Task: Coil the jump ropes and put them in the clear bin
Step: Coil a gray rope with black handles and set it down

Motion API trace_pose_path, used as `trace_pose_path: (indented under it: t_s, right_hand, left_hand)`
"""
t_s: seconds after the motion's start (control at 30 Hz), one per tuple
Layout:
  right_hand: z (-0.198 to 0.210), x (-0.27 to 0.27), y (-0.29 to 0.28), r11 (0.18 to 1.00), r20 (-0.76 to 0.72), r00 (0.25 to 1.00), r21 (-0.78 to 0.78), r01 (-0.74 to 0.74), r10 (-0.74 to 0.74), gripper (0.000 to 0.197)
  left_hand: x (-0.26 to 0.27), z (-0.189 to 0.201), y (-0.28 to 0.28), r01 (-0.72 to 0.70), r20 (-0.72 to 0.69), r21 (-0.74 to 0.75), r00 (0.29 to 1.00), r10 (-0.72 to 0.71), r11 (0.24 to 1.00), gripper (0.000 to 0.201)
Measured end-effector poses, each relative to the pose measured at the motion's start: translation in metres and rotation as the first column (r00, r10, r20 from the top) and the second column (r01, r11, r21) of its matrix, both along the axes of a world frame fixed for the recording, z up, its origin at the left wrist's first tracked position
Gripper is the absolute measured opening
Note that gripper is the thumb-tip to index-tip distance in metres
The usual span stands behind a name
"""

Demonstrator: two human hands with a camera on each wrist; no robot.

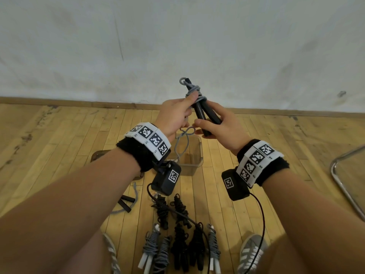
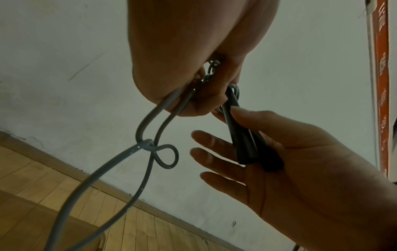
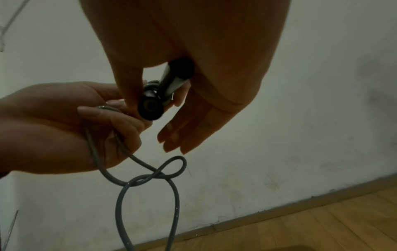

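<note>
Standing on a wooden floor (image 1: 256,151), a clear bin (image 1: 194,155) sits below both hands. The right hand (image 1: 221,129) grasps two black handles (image 1: 205,113); the left hand (image 1: 173,117) pinches the grey rope (image 2: 148,147) wrapped around them, its loose end looped.

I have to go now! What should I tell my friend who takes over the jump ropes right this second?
Left hand: pinches the grey cord wound round the handles.
Right hand: holds the two black handles, fingers mostly straight.
A knot-like loop hangs in the loose cord.
Clear bin: on the floor ahead, looks empty.
Done: seven coiled ropes lie by the feet.
Left: finish this coil, coil the loose rope, bin everything.
</note>
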State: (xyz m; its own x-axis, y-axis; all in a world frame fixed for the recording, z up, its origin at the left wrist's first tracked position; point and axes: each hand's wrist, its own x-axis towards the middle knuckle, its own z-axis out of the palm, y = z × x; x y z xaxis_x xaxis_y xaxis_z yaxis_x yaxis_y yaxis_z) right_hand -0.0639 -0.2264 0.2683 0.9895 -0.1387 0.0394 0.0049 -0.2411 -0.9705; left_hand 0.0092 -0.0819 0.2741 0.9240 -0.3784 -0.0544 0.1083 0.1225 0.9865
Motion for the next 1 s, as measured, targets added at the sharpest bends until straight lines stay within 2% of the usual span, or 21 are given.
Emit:
trace_pose_path:
  t_s: [0.13,0.27,0.4,0.47,0.57,0.67,0.8,0.87,0.93,1.0]
  right_hand:
    - [-0.005,0.000,0.001,0.997,0.007,0.999,0.060,-0.041,0.041,0.052]
    - [-0.004,0.002,-0.003,0.997,0.109,0.994,-0.078,0.005,0.004,0.054]
    - [-0.003,0.002,-0.007,0.977,0.161,0.987,-0.208,0.046,-0.012,0.055]
    - [-0.003,0.002,-0.009,0.962,0.163,0.986,-0.263,0.077,-0.035,0.056]
    - [-0.005,0.002,-0.009,0.936,0.173,0.983,-0.330,0.119,-0.064,0.057]
    - [-0.005,0.004,-0.012,0.912,0.183,0.970,-0.350,0.214,-0.158,0.057]
    - [-0.001,0.003,-0.019,0.861,0.160,0.973,-0.457,0.224,-0.168,0.059]
    - [-0.003,0.002,-0.019,0.836,0.148,0.974,-0.502,0.222,-0.170,0.058]
    - [-0.005,0.002,-0.019,0.819,0.152,0.970,-0.520,0.243,-0.191,0.058]
    - [-0.006,0.003,-0.020,0.813,0.145,0.969,-0.527,0.248,-0.202,0.055]
  left_hand:
    - [-0.001,0.000,-0.001,0.029,0.016,-0.004,0.999,-0.029,1.000,0.034]
    - [0.004,-0.003,0.002,0.018,0.085,0.076,0.996,-0.024,0.997,0.045]
    - [0.004,0.003,0.006,0.072,0.093,0.081,0.993,-0.079,0.994,0.034]
    - [0.003,0.005,0.009,0.040,0.151,0.182,0.986,-0.068,0.982,0.035]
    - [0.005,0.003,0.014,-0.059,0.324,0.390,0.943,-0.077,0.919,0.038]
    - [0.009,-0.001,0.016,-0.081,0.378,0.474,0.918,-0.120,0.877,0.031]
    - [0.010,-0.004,0.016,0.000,0.311,0.440,0.938,-0.153,0.898,0.019]
    - [0.009,-0.003,0.014,0.096,0.187,0.353,0.967,-0.170,0.931,0.026]
    - [0.006,0.000,0.011,0.165,0.030,0.231,0.984,-0.176,0.959,0.044]
    - [0.003,0.002,0.007,0.166,0.009,0.231,0.985,-0.173,0.959,0.046]
